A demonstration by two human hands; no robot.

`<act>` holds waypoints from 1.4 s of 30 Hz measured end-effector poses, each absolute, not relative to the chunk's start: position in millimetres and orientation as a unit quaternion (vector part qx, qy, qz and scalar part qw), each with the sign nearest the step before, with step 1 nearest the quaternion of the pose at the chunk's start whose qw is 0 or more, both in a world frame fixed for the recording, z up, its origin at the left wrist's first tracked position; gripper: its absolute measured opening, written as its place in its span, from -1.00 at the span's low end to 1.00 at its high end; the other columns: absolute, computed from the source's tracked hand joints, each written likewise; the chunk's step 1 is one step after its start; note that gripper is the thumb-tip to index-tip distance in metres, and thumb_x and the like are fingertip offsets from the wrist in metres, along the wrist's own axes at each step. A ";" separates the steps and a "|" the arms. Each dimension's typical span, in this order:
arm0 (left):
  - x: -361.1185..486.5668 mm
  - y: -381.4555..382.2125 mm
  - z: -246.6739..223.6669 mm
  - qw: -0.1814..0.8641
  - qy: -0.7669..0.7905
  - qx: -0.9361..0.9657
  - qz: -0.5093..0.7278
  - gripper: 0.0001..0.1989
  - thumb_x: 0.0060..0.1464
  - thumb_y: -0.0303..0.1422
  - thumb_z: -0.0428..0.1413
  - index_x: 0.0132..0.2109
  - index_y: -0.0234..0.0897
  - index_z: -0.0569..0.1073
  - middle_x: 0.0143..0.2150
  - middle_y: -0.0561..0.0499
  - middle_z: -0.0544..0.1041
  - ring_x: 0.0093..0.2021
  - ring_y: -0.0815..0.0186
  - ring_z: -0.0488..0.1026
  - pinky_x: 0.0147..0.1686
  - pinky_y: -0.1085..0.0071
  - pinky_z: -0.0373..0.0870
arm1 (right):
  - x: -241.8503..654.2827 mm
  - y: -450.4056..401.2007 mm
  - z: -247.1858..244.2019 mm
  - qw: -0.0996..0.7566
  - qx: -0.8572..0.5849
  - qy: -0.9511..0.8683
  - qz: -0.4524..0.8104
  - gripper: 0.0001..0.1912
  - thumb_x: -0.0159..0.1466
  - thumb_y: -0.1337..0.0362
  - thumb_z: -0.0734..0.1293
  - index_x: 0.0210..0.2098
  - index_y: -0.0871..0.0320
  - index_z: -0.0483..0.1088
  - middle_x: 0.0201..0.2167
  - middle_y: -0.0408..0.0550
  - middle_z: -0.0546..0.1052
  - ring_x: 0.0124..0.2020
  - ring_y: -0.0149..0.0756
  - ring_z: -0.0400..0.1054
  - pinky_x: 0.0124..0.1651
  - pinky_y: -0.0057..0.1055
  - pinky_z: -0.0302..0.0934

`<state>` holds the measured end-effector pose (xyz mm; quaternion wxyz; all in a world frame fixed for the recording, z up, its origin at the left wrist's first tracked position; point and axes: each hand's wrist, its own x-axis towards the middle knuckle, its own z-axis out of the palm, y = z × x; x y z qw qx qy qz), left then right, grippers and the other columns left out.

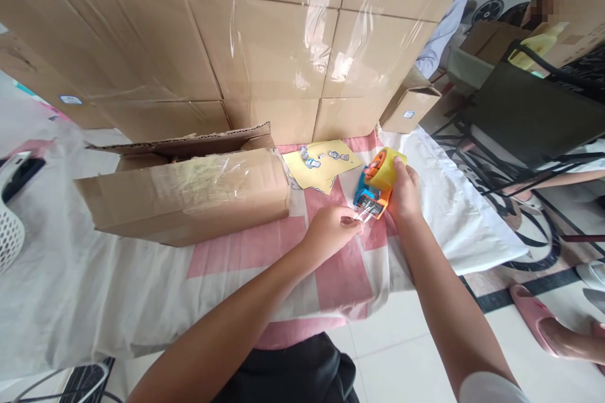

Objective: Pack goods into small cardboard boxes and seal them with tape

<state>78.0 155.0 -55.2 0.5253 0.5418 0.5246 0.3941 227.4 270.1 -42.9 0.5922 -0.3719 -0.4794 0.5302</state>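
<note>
Right hand [405, 192] gripped the tape dispenser [378, 192] around its yellow roll, above the cloth [343, 280]; this probably steadied the body against a pull. Left hand [331, 230] was closed, fingertips pinching the clear tape end [365, 214] just beside the cutting edge, likely for control of the loose strip. The open carton [198, 195] lay to the left, near enough to reach; yellow sheets [326, 164] lay between it and the dispenser, seemingly aside from the hands.

Surface: pink-and-white cloth, creased, hanging over the near edge. Wrapped boxes [274, 50] formed a wall behind; a small box [410, 110] stood at its right end.

Room: dark chair [515, 113] to the right, pink slipper [534, 321] on a person's foot, pale tiled floor [397, 352] below
</note>
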 end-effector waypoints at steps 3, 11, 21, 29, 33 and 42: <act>79.3 156.1 -56.2 0.522 0.517 0.537 0.416 -0.72 0.14 -0.19 0.16 -0.44 -0.26 0.54 -0.46 0.03 0.59 -0.47 0.38 0.39 -0.48 0.45 0.17 | 226.0 268.0 -40.2 0.598 -0.367 -0.474 0.532 -0.66 0.24 -0.04 0.40 -0.24 0.12 0.47 -0.40 -0.07 0.58 -0.32 -0.16 0.55 -0.27 -0.25 0.50; 82.3 156.3 -58.9 0.488 0.536 0.542 0.425 -0.69 0.16 -0.20 0.16 -0.48 -0.25 0.53 -0.47 0.05 0.60 -0.45 0.35 0.44 -0.43 0.42 0.20 | 220.6 255.3 -29.6 0.640 -0.386 -0.504 0.434 -0.72 0.31 0.03 0.34 -0.31 0.13 0.43 -0.43 -0.10 0.57 -0.39 -0.25 0.53 -0.27 -0.32 0.45; 80.6 152.3 -47.9 0.499 0.532 0.507 0.459 -0.65 0.19 -0.16 0.15 -0.48 -0.27 0.47 -0.50 0.05 0.58 -0.53 0.40 0.35 -0.50 0.44 0.15 | 219.7 254.8 -31.4 0.637 -0.388 -0.505 0.434 -0.80 0.30 0.11 0.25 -0.33 0.08 0.38 -0.46 -0.13 0.57 -0.35 -0.24 0.55 -0.24 -0.31 0.44; 75.3 152.2 -41.3 0.524 0.495 0.504 0.475 -0.68 0.17 -0.18 0.18 -0.48 -0.27 0.50 -0.50 0.01 0.59 -0.45 0.35 0.48 -0.44 0.46 0.25 | 226.1 251.5 -40.5 0.627 -0.438 -0.575 0.290 -0.59 0.36 -0.11 0.22 -0.25 0.10 0.41 -0.41 -0.10 0.58 -0.39 -0.22 0.54 -0.33 -0.33 0.41; 73.9 153.6 -41.3 0.558 0.486 0.498 0.452 -0.69 0.16 -0.17 0.18 -0.46 -0.27 0.52 -0.47 0.01 0.61 -0.41 0.33 0.50 -0.41 0.45 0.27 | 225.3 252.6 -40.5 0.632 -0.447 -0.557 0.302 -0.63 0.34 -0.08 0.25 -0.30 0.11 0.41 -0.44 -0.12 0.56 -0.41 -0.22 0.53 -0.33 -0.33 0.42; 73.5 164.4 -55.2 0.539 0.486 0.546 0.419 -0.70 0.22 -0.15 0.14 -0.31 -0.25 0.62 -0.38 0.04 0.66 -0.42 0.36 0.43 -0.42 0.45 0.20 | 214.8 252.4 -27.9 0.644 -0.475 -0.365 0.475 -0.73 0.25 0.07 0.23 -0.28 0.12 0.42 -0.52 -0.10 0.53 -0.55 -0.22 0.48 -0.47 -0.30 0.43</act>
